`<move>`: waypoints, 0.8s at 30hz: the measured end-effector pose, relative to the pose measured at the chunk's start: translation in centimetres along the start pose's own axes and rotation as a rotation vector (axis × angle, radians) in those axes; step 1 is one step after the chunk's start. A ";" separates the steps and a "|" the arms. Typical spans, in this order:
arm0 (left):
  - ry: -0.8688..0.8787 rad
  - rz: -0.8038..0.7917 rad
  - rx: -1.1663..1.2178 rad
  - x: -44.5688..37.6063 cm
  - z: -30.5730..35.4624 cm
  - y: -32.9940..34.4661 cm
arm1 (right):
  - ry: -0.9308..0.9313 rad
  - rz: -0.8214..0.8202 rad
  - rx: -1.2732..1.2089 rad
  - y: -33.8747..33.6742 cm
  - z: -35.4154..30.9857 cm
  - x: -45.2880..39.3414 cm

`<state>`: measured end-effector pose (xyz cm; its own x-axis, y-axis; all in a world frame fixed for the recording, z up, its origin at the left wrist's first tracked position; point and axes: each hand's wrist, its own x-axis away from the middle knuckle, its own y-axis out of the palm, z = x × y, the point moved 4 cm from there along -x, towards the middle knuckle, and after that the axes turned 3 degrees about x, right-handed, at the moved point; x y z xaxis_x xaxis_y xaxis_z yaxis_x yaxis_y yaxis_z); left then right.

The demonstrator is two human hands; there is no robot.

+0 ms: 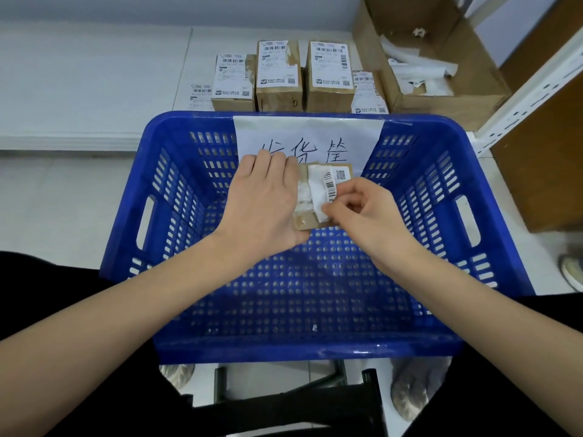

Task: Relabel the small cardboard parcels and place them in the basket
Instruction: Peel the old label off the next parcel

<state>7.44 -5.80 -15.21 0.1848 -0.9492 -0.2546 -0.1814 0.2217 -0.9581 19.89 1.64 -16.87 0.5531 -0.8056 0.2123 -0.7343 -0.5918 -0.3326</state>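
Centrally, a small cardboard parcel [310, 220] is held in the air above a blue plastic basket [176, 197], between the person's two hands. The left hand [263, 201] grips the parcel from its left side, fingers curled over the far edge and thumb under the near edge. The right hand [362, 212] pinches the corner of a white shipping label [323, 190] between thumb and fingertips; the label is partly lifted and folded back, showing a barcode, while a torn white residue lies on the cardboard beside it. Just beyond the right hand's fingers, a square printed code shows on the part of the label that lies flat on the parcel.

Below both hands lies the slotted floor of the basket. Past the hands, a white paper sign [309, 134] with handwritten characters hangs over the basket's far wall. Farther beyond the hands, a row of labelled cardboard parcels [280, 74] stands upright on the pale floor [79, 197] against a white ledge. Beyond and to the right of the right hand sits a large open cardboard box [457, 89] holding crumpled white label scraps, next to a white perforated metal upright [530, 89]. Nearer than the hands, both bare forearms reach in from the lower corners over dark clothing.
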 end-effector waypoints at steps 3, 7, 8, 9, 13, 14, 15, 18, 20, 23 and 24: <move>0.011 0.004 -0.013 0.0 0.4 -0.1 | -0.012 0.044 0.020 0.1 0.3 -0.2; -0.015 -0.008 -0.017 0.0 -0.1 0.1 | -0.125 -0.050 0.128 0.1 -0.1 -0.2; -0.022 -0.009 -0.008 0.0 -0.3 0.1 | -0.145 -0.093 0.126 0.1 -0.3 -0.2; -0.029 -0.011 -0.004 0.0 -0.5 0.0 | -0.161 -0.129 0.129 0.0 -0.5 -0.1; -0.041 -0.013 -0.013 0.0 -0.6 0.1 | -0.209 -0.197 0.157 -0.1 -1.1 -0.1; -0.042 -0.013 -0.010 0.0 -0.6 0.1 | -0.210 -0.206 0.151 -0.2 -1.1 -0.1; -0.042 -0.012 -0.007 0.0 -0.6 0.1 | -0.208 -0.213 0.139 -0.2 -1.1 0.0; -0.045 0.001 0.000 0.0 -0.7 0.0 | -0.210 -0.229 0.100 -0.5 -1.3 0.1; -0.041 0.013 -0.001 -0.1 -0.7 -0.1 | -0.213 -0.244 0.097 -0.6 -1.5 0.1; -0.028 0.011 -0.006 0.0 -0.5 -0.1 | -0.209 -0.264 0.120 -0.5 -1.5 0.0; -0.023 0.006 -0.009 0.0 -0.5 -0.1 | -0.206 -0.271 0.127 -0.6 -1.4 0.0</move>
<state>7.01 -5.93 -15.07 0.2059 -0.9424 -0.2636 -0.1914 0.2254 -0.9553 19.78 1.99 -15.42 0.7981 -0.5898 0.1231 -0.5027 -0.7644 -0.4037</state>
